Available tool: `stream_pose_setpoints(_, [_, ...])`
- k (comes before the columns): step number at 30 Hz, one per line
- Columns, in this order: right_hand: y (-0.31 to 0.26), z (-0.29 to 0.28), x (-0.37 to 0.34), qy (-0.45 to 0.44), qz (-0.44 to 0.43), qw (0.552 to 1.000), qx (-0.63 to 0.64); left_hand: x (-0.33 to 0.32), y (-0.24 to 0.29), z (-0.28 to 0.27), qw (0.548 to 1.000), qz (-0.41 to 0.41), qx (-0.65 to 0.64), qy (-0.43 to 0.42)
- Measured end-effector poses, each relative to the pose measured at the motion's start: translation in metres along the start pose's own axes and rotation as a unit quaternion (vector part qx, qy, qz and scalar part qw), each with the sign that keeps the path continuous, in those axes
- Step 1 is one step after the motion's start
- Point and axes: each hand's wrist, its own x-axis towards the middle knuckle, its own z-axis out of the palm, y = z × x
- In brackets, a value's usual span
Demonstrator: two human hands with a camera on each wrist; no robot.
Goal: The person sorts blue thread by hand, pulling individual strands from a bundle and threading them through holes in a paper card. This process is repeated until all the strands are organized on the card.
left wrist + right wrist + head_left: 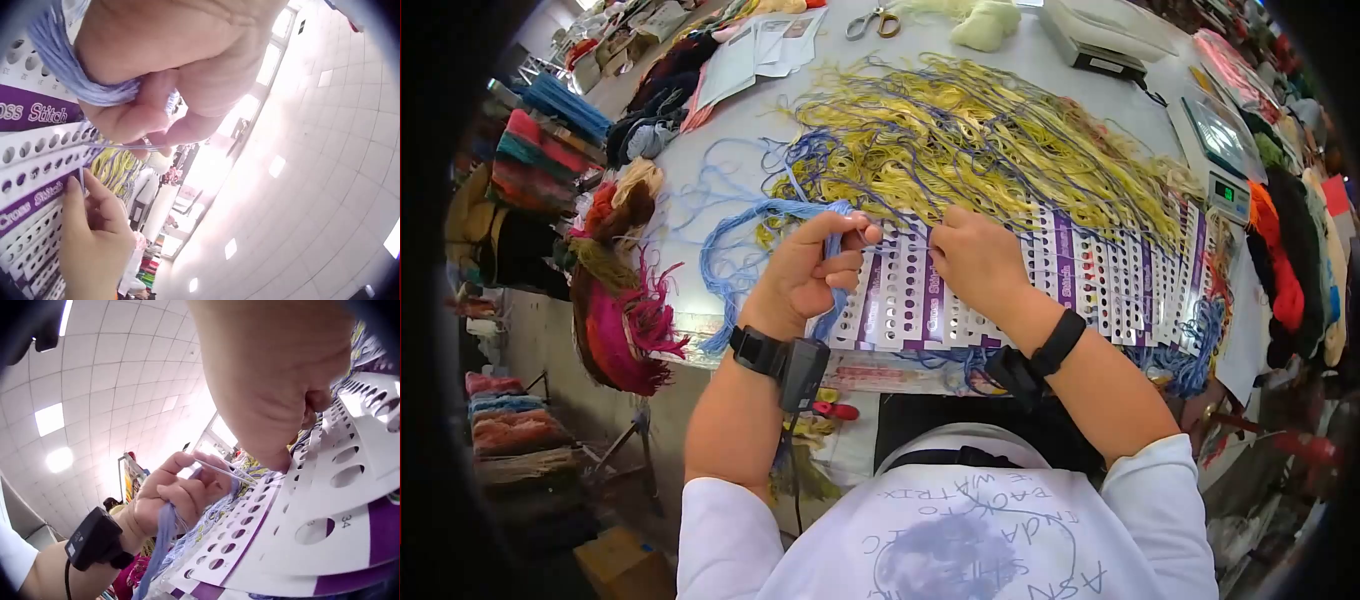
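Note:
A bundle of light blue embroidery thread (725,240) hangs through my left hand (805,275), whose curled fingers grip it. From its fingertips a few thin strands (219,467) stretch across to my right hand (982,262). Thumb and forefinger of that right hand pinch the strands low over the cards, as the left wrist view shows. Beneath both hands lie overlapping white and purple thread cards (932,300), printed "Cross Stitch" and punched with rows of round holes. The right fingertips are partly hidden behind the hand in the right wrist view.
Beyond the cards spreads a large heap of yellow-green and violet thread (960,140). A digital scale (1225,190) stands at right, scissors (872,22) and papers (765,50) at the back. Coloured skeins (625,310) hang along the left edge; dark blue thread (1195,340) lies front right.

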Motion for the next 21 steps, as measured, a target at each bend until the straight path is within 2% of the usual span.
stream_pose_setpoints(2, [0.001,0.000,0.001,0.022,-0.031,0.999,-0.012,0.002,-0.001,0.001,1.000,-0.013,-0.011,-0.023])
stream_pose_setpoints(4, [0.001,-0.004,0.004,0.121,-0.093,0.988,0.017,0.013,-0.007,0.002,0.992,-0.029,0.069,-0.102])
stream_pose_setpoints(5, [0.001,-0.006,0.006,0.121,-0.094,0.988,0.015,0.018,-0.012,0.005,0.992,-0.028,0.068,-0.103])
stream_pose_setpoints(6, [0.001,-0.007,0.006,0.139,-0.101,0.985,0.033,0.023,-0.019,0.010,0.981,-0.008,0.189,-0.046])
stream_pose_setpoints(7, [0.001,-0.008,0.006,0.156,-0.107,0.980,0.052,0.026,-0.024,0.014,0.952,0.012,0.307,0.013])
stream_pose_setpoints(9, [-0.001,-0.009,0.006,0.138,-0.083,0.984,0.071,0.028,-0.031,0.021,0.943,0.023,0.332,0.010])
stream_pose_setpoints(11, [0.001,-0.009,0.004,0.121,-0.055,0.987,0.091,0.032,-0.034,0.023,0.898,0.054,0.427,0.089])
stream_pose_setpoints(12, [0.003,-0.008,0.004,0.098,-0.040,0.988,0.110,0.033,-0.034,0.024,0.898,0.052,0.428,0.088])
stream_pose_setpoints(14, [0.005,-0.004,0.004,0.074,-0.025,0.988,0.132,0.030,-0.031,0.023,0.868,0.102,0.462,0.148])
stream_pose_setpoints(15, [0.006,-0.003,0.003,0.047,-0.006,0.989,0.140,0.029,-0.029,0.019,0.868,0.100,0.464,0.148])
stream_pose_setpoints(17, [0.010,0.001,0.001,0.022,0.017,0.989,0.147,0.025,-0.021,0.008,0.898,0.130,0.397,0.141])
stream_pose_setpoints(18, [0.014,0.005,0.000,0.024,-0.001,0.992,0.125,0.017,-0.015,0.011,0.917,0.129,0.343,0.157])
stream_pose_setpoints(19, [0.018,0.008,-0.001,0.025,-0.020,0.994,0.102,0.011,-0.005,0.005,0.916,0.127,0.346,0.156])
stream_pose_setpoints(21, [0.021,0.013,-0.002,0.016,-0.014,0.994,0.106,-0.004,0.025,-0.015,0.981,0.083,0.164,0.064])
